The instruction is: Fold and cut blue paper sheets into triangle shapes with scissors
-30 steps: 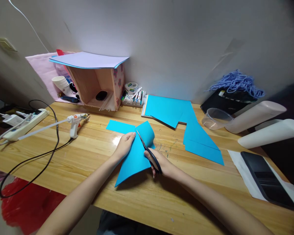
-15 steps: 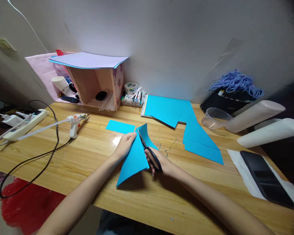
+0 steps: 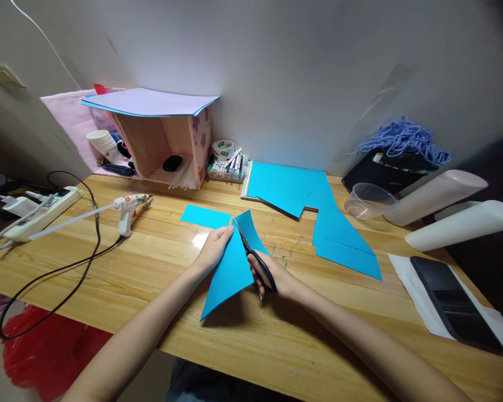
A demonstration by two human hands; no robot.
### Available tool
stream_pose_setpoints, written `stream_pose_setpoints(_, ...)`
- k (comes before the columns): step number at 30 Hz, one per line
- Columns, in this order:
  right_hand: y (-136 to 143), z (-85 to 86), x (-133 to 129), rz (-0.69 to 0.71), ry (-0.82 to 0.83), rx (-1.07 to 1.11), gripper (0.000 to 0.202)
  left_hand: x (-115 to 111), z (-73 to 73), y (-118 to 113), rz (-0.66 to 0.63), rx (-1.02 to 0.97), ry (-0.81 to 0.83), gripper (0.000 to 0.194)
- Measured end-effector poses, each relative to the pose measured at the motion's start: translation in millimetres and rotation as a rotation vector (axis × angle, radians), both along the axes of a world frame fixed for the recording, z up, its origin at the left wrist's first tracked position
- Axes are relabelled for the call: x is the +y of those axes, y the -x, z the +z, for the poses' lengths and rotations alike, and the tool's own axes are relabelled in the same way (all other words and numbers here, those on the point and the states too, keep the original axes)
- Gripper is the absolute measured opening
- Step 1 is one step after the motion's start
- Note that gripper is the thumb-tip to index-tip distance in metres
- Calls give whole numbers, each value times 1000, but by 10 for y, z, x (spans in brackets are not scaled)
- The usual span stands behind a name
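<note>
My left hand (image 3: 215,245) pinches a blue sheet of paper (image 3: 228,276) near its top edge, thumb on the upper face. Black-handled scissors (image 3: 261,270) are gripped in my right hand (image 3: 274,276), fingers through the loops. Their blades lie in a long slit in the sheet, pointing up toward my left thumb, with a strip of the paper curling away on the right side. A small blue paper rectangle (image 3: 205,216) lies flat on the table just beyond my left hand. Farther right, a larger cut blue sheet (image 3: 291,187) rests on a stack of paper.
A glue gun (image 3: 128,213) with its black cord and a power strip (image 3: 46,215) are at left. Behind stand an open box (image 3: 159,139) and markers (image 3: 235,164). At right are a clear cup (image 3: 369,202), white rolls (image 3: 440,198), blue yarn (image 3: 406,142) and a phone (image 3: 455,304).
Almost nothing differs. The sheet's lower edge has shifted very slightly, and both hands keep the same hold on the paper and scissors.
</note>
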State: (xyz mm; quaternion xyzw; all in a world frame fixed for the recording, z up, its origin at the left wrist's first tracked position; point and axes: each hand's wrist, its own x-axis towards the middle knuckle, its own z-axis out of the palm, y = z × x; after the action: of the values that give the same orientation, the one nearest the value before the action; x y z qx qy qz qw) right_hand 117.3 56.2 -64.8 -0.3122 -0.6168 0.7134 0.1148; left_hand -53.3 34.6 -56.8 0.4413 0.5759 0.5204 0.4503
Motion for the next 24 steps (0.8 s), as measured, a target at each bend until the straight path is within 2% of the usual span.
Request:
stream_pose_setpoints(11, -5, 122, 12, 32, -26, 13, 44, -2, 10, -20, -37, 27, -10, 38)
stream_pose_setpoints(24, -17, 94, 30, 31, -70, -12, 42, -11, -20, -14, -36, -56, -6, 34)
